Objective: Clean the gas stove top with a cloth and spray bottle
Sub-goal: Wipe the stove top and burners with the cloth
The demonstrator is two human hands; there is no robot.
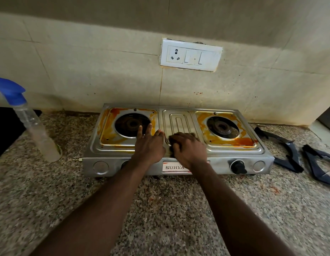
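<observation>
The steel two-burner gas stove (179, 119) stands on the counter against the wall, with orange stains around both burner openings. My left hand (149, 145) lies flat on the stove top, fingers spread, beside the left burner (132, 124). My right hand (188, 148) is curled over a dark cloth (172, 139) on the middle ribbed panel. Most of the cloth is hidden under the hand. A clear spray bottle (38, 133) with a blue trigger head stands on the counter left of the stove, away from both hands.
Two dark pan supports (288, 154) (321, 165) lie on the speckled granite counter (160, 209) right of the stove. A white socket plate (191, 56) is on the tiled wall behind. The black knob (238, 166) sits on the stove front.
</observation>
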